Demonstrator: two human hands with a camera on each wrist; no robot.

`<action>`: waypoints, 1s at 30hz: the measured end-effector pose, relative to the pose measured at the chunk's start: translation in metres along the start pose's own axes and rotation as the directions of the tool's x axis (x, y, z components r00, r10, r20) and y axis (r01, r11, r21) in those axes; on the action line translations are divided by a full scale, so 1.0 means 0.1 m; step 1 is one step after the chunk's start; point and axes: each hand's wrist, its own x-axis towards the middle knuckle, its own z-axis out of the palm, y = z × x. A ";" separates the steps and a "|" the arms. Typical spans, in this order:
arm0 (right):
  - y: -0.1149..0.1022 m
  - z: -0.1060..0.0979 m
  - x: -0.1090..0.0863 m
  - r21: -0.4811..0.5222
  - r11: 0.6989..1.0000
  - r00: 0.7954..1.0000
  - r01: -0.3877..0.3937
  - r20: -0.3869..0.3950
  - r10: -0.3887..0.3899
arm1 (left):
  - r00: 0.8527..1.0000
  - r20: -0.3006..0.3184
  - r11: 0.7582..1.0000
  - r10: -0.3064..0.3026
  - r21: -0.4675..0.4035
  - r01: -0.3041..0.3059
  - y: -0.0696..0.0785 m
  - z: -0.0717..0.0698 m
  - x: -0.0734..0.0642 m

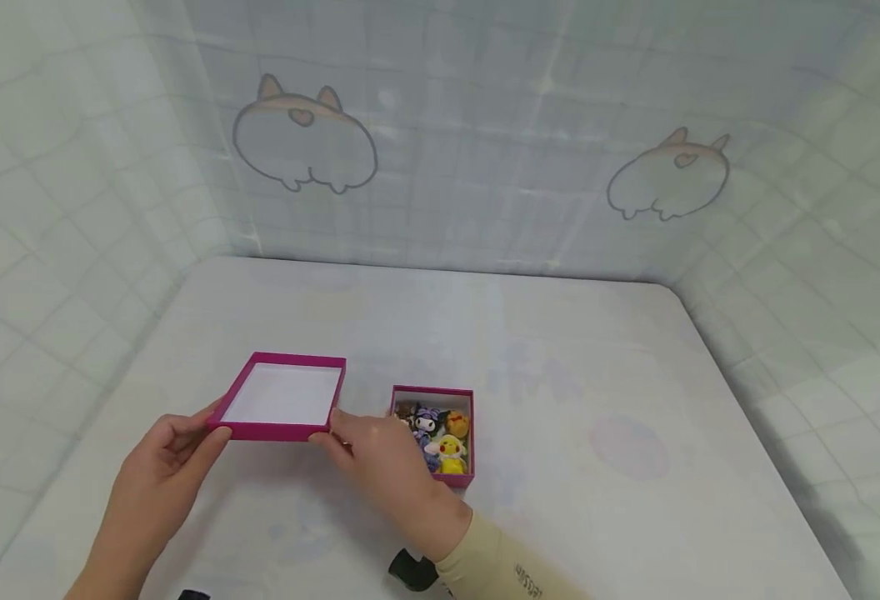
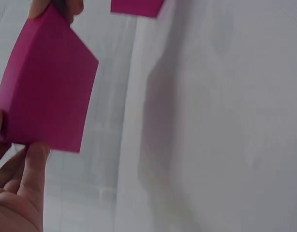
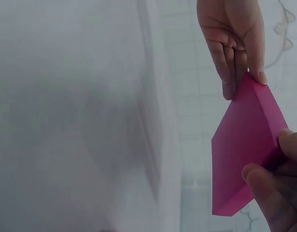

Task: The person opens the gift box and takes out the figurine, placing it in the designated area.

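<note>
Between both hands, a magenta box lid (image 1: pixel 282 395) with a white inside is held above the table, its hollow side facing up toward the head camera. My left hand (image 1: pixel 157 479) pinches its near left corner between thumb and fingers. At the near right corner, my right hand (image 1: pixel 391 467) pinches the lid's edge. The lid's plain magenta outside (image 2: pixel 51 92) fills much of the left wrist view. Just beyond the right hand, an open magenta box (image 1: pixel 472 433) stands on the table, holding several small figures, including a yellow one (image 1: pixel 451 454). The right hand partly covers that box.
The white table (image 1: pixel 560 367) ends at a far edge below a pale curtain (image 1: pixel 470 167) with animal drawings. More curtain hangs on both sides. A dark object (image 1: pixel 413 572) shows beside the right sleeve at the near edge.
</note>
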 end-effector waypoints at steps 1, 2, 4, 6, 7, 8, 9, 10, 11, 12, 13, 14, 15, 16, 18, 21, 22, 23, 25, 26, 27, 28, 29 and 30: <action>-0.04 0.03 0.01 -0.034 0.999 1.000 0.010 0.012 -0.010 | 1.000 0.002 1.000 -0.016 0.004 0.016 -0.04 -0.04 -0.01; -0.07 0.05 0.02 -0.064 0.998 0.999 0.014 0.029 -0.012 | 0.999 0.007 0.999 -0.033 0.011 0.033 -0.08 -0.07 -0.03; -0.14 0.11 0.02 -0.138 0.990 0.998 0.034 0.060 -0.026 | 0.998 0.022 0.998 -0.062 0.021 0.062 -0.15 -0.14 -0.07; -0.19 0.17 0.02 -0.204 0.977 0.995 0.061 0.089 -0.044 | 0.996 0.024 0.995 -0.090 0.046 0.089 -0.23 -0.18 -0.12; -0.21 0.20 0.02 -0.227 0.971 0.993 0.073 0.102 -0.051 | 0.994 0.025 0.993 -0.105 0.054 0.104 -0.27 -0.20 -0.14; -0.23 0.23 0.02 -0.244 0.966 0.992 0.087 0.111 -0.061 | 0.992 0.026 0.991 -0.120 0.060 0.118 -0.30 -0.22 -0.16; -0.25 0.26 0.02 -0.245 0.964 0.991 0.098 0.114 -0.072 | 0.991 0.025 0.990 -0.130 0.065 0.128 -0.33 -0.24 -0.18; -0.26 0.29 0.02 -0.233 0.967 0.990 0.101 0.120 -0.074 | 0.990 0.022 0.988 -0.140 0.072 0.138 -0.36 -0.25 -0.18; -0.26 0.32 0.02 -0.210 0.973 0.990 0.096 0.122 -0.072 | 0.989 0.019 0.987 -0.145 0.074 0.144 -0.39 -0.27 -0.19; -0.26 0.35 0.03 -0.180 0.980 0.990 0.091 0.122 -0.069 | 0.988 0.020 0.986 -0.155 0.068 0.154 -0.41 -0.28 -0.19; -0.25 0.39 0.03 -0.133 0.988 0.991 0.078 0.119 -0.062 | 0.987 0.020 0.985 -0.162 0.070 0.161 -0.43 -0.30 -0.19; -0.24 0.43 0.02 -0.077 0.995 0.992 0.059 0.114 -0.050 | 0.986 0.022 0.984 -0.167 0.068 0.166 -0.44 -0.31 -0.19; -0.23 0.47 0.02 -0.013 0.999 0.993 0.036 0.109 -0.035 | 0.984 0.027 0.982 -0.175 0.071 0.173 -0.46 -0.31 -0.19; -0.21 0.51 0.00 0.045 0.999 0.995 0.013 0.100 -0.017 | 0.982 0.033 0.980 -0.187 0.070 0.184 -0.48 -0.32 -0.19; -0.19 0.60 -0.03 0.137 0.990 0.998 -0.019 0.070 0.009 | 0.976 0.056 0.976 -0.210 0.070 0.206 -0.51 -0.34 -0.19; -0.17 0.69 -0.08 0.234 0.970 0.998 -0.062 0.042 0.053 | 0.968 0.097 0.971 -0.231 0.080 0.224 -0.55 -0.36 -0.19; -0.16 0.72 -0.09 0.251 0.965 0.997 -0.073 0.038 0.066 | 0.967 0.108 0.972 -0.229 0.077 0.221 -0.56 -0.36 -0.19; -0.16 0.73 -0.10 0.266 0.960 0.996 -0.083 0.038 0.076 | 0.969 0.118 0.974 -0.219 0.079 0.211 -0.57 -0.36 -0.18; -0.16 0.75 -0.12 0.297 0.948 0.993 -0.114 0.059 0.100 | 0.967 0.143 0.976 -0.210 0.085 0.199 -0.60 -0.36 -0.18; -0.16 0.76 -0.12 0.308 0.942 0.991 -0.130 0.075 0.113 | 0.967 0.154 0.977 -0.205 0.090 0.193 -0.61 -0.36 -0.18; -0.16 0.76 -0.12 0.317 0.937 0.987 -0.150 0.095 0.126 | 0.966 0.163 0.977 -0.203 0.095 0.189 -0.62 -0.36 -0.18; -0.16 0.76 -0.12 0.325 0.930 0.983 -0.171 0.115 0.141 | 0.964 0.171 0.976 -0.206 0.104 0.190 -0.63 -0.37 -0.18; -0.16 0.76 -0.12 0.338 0.921 0.978 -0.194 0.140 0.155 | 0.960 0.179 0.974 -0.214 0.120 0.195 -0.63 -0.37 -0.18; -0.16 0.76 -0.12 0.355 0.908 0.971 -0.223 0.167 0.173 | 0.956 0.186 0.970 -0.227 0.136 0.203 -0.64 -0.38 -0.18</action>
